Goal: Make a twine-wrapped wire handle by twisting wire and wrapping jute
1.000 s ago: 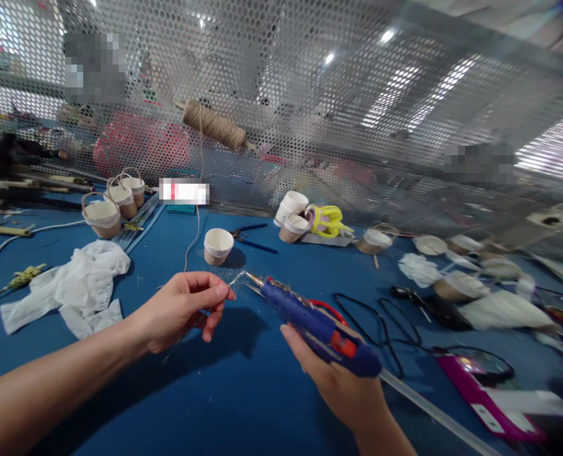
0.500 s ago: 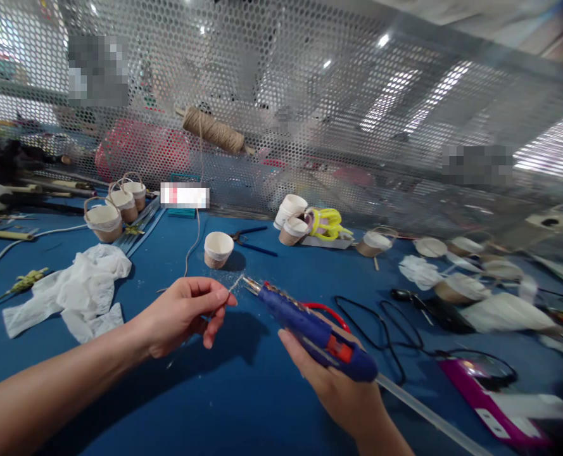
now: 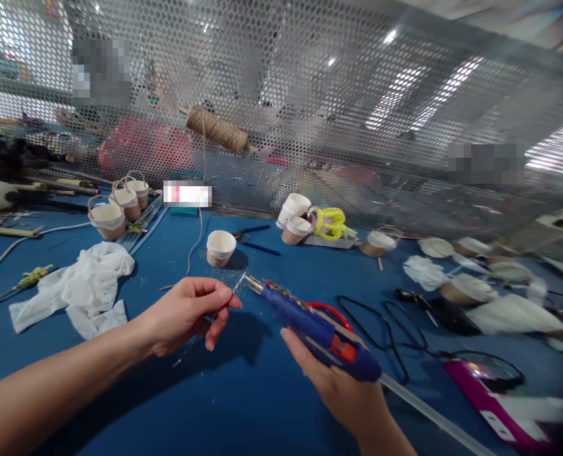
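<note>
In the head view, my left hand point(image 3: 198, 313) pinches a thin strand point(image 3: 238, 286) between thumb and fingertips; its pale tip points up to the right. My right hand point(image 3: 338, 386) is wrapped round a blue glue gun point(image 3: 304, 320) with a red trigger-side part and a clear glue stick point(image 3: 428, 408) sticking out of its back. The gun's metal nozzle is at the strand's tip; I cannot tell whether they touch. Just behind stands a small white-rimmed paper-and-twine cup point(image 3: 220, 249), upright and without a handle. Part of my right hand's grip is hidden under the gun.
Blue-handled pliers point(image 3: 257, 246) lie behind the cup. Handled baskets point(image 3: 107, 221) and crumpled white fabric point(image 3: 79, 282) are at left. A twine roll point(image 3: 217, 129) hangs on the mesh panel point(image 3: 281, 76). Yellow-handled scissors point(image 3: 331, 223), a black cable point(image 3: 380, 326) and a purple phone-like object point(image 3: 475, 396) are at right.
The whole view has shifted slightly, so everything sits a little further right. The strand and the glue gun keep almost the same position relative to each other.
</note>
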Motion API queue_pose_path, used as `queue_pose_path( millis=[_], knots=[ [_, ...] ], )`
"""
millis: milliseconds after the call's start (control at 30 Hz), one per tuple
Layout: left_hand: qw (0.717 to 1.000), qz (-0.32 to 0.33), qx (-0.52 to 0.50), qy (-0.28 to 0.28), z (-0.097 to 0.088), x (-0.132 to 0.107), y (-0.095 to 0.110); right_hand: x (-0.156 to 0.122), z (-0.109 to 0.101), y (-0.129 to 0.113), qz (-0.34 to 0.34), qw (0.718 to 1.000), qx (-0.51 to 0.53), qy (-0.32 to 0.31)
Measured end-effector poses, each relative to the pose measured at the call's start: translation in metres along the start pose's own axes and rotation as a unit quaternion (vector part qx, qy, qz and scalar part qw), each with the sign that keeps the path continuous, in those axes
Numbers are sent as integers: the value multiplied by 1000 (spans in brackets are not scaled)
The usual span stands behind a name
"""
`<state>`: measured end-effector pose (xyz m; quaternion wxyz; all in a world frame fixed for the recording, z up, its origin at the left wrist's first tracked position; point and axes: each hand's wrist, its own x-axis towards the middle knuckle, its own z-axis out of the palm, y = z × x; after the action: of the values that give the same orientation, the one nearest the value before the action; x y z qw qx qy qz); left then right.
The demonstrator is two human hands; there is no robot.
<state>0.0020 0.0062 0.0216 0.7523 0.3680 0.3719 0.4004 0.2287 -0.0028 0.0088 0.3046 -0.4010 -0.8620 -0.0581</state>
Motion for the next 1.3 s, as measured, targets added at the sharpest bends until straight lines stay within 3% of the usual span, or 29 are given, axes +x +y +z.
queue_pose_path(
  millis=[167,400,633,833,1033,1300],
  knots=[
    [1000,3,6,-7,-3,0,-2,-8,6,6,44,998,32,14],
    [1000,9,1,-12,-4,-1,-2,1,6,-5,81,992,75,58],
    [1000,2,-14,-23,-2,-2,-1,2,3,-3,-15,999,16,39],
    [999,-2,-30,-27,-4,-1,-2,2,6,-5,90,990,99,51],
    [999,-2,-38,-28,-4,1,-3,0,4,-2,53,994,85,39],
    [996,-4,-80,-50,-3,0,0,1,6,-3,122,984,121,42]
  ],
)
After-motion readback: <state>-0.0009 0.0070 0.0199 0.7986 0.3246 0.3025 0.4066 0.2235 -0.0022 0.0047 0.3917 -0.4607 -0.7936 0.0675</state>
